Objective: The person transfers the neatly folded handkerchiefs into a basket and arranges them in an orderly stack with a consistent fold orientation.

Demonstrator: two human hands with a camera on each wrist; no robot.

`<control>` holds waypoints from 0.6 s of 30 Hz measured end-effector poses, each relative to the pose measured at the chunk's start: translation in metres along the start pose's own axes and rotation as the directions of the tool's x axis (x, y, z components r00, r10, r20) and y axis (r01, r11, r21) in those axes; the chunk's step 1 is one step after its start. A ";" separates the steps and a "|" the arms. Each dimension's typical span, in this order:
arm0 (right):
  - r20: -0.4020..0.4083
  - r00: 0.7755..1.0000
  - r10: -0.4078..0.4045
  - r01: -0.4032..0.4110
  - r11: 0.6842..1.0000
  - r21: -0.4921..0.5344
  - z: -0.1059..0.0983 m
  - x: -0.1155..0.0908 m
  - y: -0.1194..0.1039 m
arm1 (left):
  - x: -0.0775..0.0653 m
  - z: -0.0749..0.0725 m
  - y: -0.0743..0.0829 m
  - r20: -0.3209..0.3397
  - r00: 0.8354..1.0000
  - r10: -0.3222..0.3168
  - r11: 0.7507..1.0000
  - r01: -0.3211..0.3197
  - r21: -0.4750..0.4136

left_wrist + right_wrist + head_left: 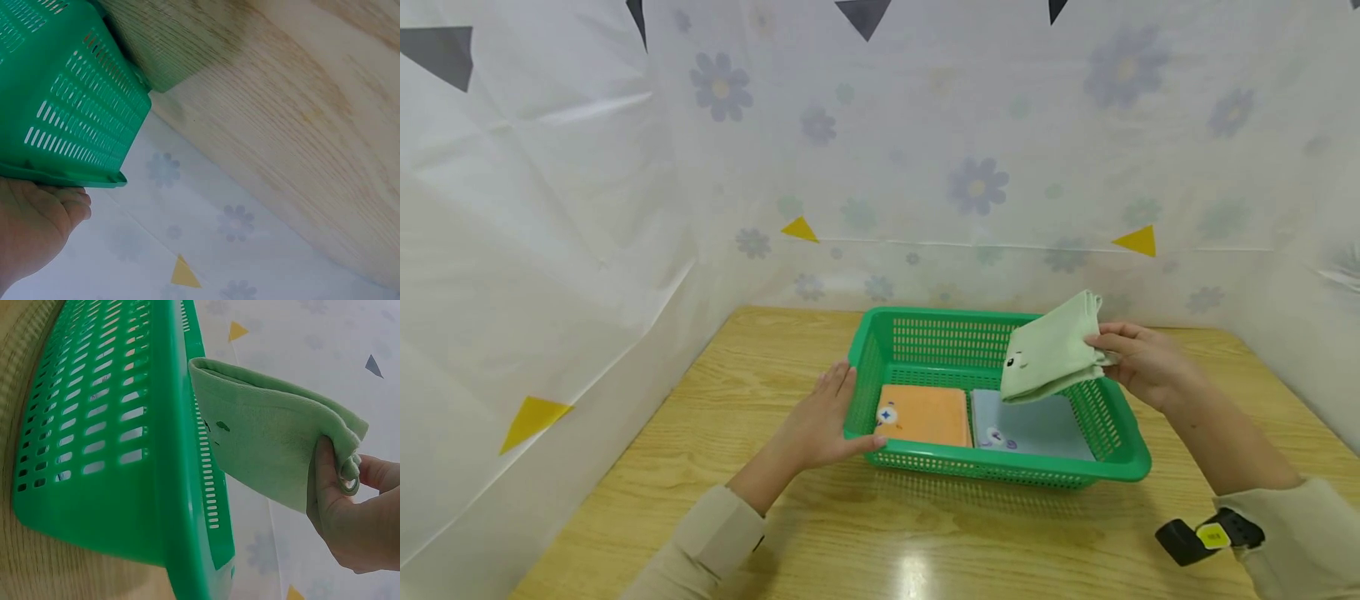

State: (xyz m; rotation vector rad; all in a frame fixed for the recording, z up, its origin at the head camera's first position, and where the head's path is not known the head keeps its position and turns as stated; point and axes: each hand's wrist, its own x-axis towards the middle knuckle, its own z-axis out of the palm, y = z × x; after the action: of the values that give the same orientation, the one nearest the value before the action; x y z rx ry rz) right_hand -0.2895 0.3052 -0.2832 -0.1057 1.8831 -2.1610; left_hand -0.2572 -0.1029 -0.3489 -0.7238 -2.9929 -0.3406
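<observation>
A folded light green towel (1051, 350) with a small embroidered face is pinched at its right edge by my right hand (1150, 367). It hangs tilted over the right part of a green plastic basket (1000, 467); the right wrist view shows the towel (262, 425) with a small loop by the fingers. Inside the basket lie a folded orange towel (928, 408) on the left and a folded blue-grey towel (1037, 425) on the right, partly hidden by the green one. My left hand (827, 421) rests on the basket's left rim with straight fingers, its thumb along the front corner.
The basket stands on a wood-grain table (790, 350). White sheeting with flower prints (977, 187) rises behind and along the sides, with yellow triangles (535, 418) and dark triangles (865, 17) on it. A black strap (1210, 533) is at the right sleeve.
</observation>
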 end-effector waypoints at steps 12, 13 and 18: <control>-0.017 1.000 0.024 -0.025 0.999 -0.036 0.015 0.005 0.004 | 0.000 0.000 0.000 -0.002 1.000 -0.001 1.000 0.001 -0.001; -0.017 1.000 0.024 -0.024 0.999 -0.039 0.016 0.005 0.004 | 0.000 -0.001 0.000 -0.001 1.000 -0.001 1.000 0.001 0.000; -0.008 1.000 0.014 -0.015 0.998 -0.066 0.022 0.006 0.007 | 0.000 -0.001 0.001 0.003 1.000 -0.002 1.000 0.002 -0.002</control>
State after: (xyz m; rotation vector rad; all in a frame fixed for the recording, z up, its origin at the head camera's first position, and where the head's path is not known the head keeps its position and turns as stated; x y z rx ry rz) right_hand -0.2894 0.2820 -0.2875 -0.0969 1.9541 -2.0929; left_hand -0.2566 -0.1027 -0.3482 -0.7216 -2.9965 -0.3426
